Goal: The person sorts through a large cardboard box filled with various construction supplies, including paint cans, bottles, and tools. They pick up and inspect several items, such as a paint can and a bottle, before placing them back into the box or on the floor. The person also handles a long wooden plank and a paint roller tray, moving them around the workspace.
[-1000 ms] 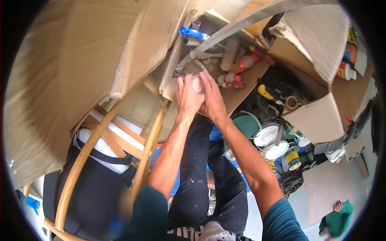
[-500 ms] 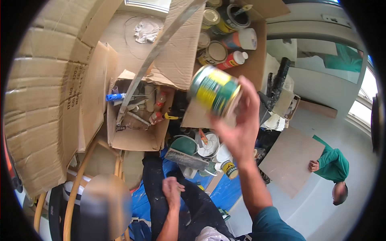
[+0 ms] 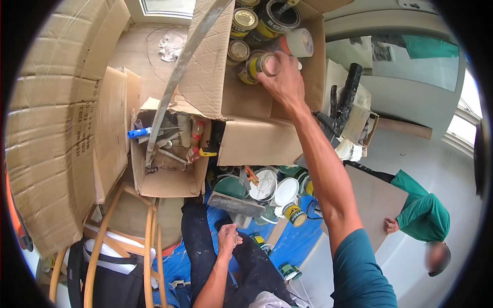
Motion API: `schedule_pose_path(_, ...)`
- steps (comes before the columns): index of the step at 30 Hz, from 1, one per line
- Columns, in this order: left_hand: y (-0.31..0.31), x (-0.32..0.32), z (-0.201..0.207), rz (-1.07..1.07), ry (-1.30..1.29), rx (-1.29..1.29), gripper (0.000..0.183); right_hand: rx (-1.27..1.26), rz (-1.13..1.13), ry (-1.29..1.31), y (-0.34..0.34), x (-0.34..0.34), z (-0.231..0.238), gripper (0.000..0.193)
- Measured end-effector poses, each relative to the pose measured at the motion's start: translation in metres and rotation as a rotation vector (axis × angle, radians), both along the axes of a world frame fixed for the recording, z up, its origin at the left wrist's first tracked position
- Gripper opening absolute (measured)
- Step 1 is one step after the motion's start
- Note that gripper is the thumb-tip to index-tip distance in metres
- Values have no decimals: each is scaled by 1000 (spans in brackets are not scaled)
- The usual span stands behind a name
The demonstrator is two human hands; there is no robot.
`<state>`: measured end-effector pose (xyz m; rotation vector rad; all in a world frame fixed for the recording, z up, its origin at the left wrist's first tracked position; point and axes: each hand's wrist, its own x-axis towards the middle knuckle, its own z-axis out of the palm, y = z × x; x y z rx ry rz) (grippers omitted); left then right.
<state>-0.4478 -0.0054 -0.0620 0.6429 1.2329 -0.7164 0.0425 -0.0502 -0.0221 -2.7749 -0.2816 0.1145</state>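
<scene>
- Right hand [image 3: 281,78] is wrapped over a small yellow-and-black metal tin [image 3: 255,66], setting it inside the open brown cardboard box [image 3: 257,138]; fingers hide most of the lid.
- Left hand [image 3: 228,238] sits loosely curled by the knee, palm hidden.
- Round tins [image 3: 243,21] crowd the box's far end.

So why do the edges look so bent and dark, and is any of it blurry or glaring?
Head view: the fisheye lens bows the big cardboard panel and leaves a black rim; daylight blows out the window at right; the right hand on the yellow can is sharp, like the left hand; a co-worker's face is blurred out.
</scene>
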Motion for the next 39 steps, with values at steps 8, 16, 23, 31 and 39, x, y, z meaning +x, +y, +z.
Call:
schedule_pose_path(8, 4, 8, -8, 7, 27, -18, 30, 36, 108, 172, 10, -5, -11, 72)
schedule_pose_path(16, 2, 10, -13, 21, 28, -2, 30, 62, -83, 39, 18, 30, -3, 73)
schedule_pose_path(23, -1, 13, -18, 34, 37, -10, 30, -17, 151, 500, 15, -20, -28, 81)
schedule_pose_path(31, -4, 17, -13, -36, 18, -13, 37, 105, 708, 364, 28, 23, -129, 41)
schedule_pose_path(39, 3, 17, -14, 152, 23, -45, 41, 366, 233, 269, 58, -37, 4, 37)
